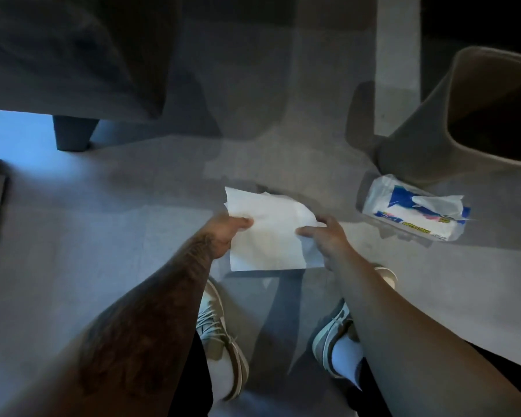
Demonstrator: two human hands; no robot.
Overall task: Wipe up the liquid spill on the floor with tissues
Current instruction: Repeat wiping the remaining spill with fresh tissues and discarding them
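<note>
White tissue point(268, 233) pinched at both edges: left hand point(226, 233) grip clamped, right hand point(328, 239) grip clamped, above floor point(103, 236).

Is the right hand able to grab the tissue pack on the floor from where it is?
Probably yes. The tissue pack lies on open floor just to the right of the right hand, with nothing between them. That hand is holding the white tissue with the left hand, so it would need to let go first.

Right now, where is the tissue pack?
The tissue pack lies on the floor at right, just below the waste bin, beyond the right hand.
</note>
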